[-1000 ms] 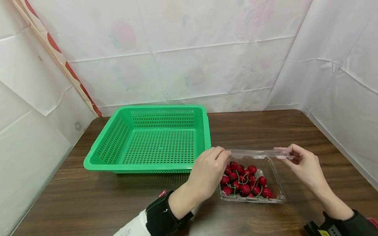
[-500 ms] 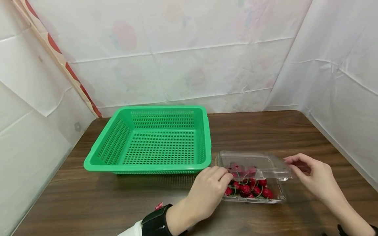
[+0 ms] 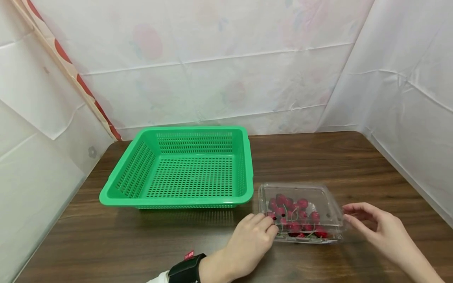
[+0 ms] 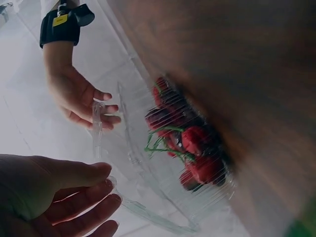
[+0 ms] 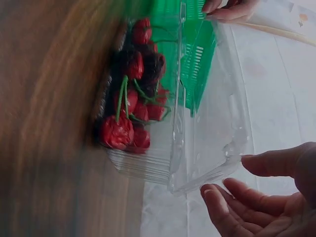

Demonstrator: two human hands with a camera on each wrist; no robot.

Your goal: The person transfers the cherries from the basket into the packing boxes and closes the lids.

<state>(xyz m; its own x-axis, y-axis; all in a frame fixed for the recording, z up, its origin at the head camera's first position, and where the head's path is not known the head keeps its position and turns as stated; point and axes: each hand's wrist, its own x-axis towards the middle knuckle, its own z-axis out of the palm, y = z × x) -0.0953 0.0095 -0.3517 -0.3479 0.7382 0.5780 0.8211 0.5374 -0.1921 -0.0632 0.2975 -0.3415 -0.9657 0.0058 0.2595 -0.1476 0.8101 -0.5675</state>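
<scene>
A clear plastic clamshell box [image 3: 334, 237] full of red cherries [image 3: 293, 226] stands on the table at the right in the head view. Its hinged lid [image 3: 311, 192] lies low over the fruit; the wrist views show it tilted above the base. My left hand [image 3: 247, 245] holds the lid's near left corner between thumb and fingers. At the right side, my right hand [image 3: 380, 232] has thumb and fingertips at the lid's other corner, loosely gripping its edge [image 5: 232, 163]. Green stems [image 4: 170, 140] show among the cherries.
A green perforated plastic basket [image 3: 246, 157] stands left of the box, with nothing in it. The dark wooden table [image 3: 311, 157] is bordered by white patterned cloth [image 3: 212, 78] at the back and both sides.
The lid has swung forward and down, from standing upright to lying over the cherries. Both hands have come nearer with it. The basket and box base have stayed in place.
</scene>
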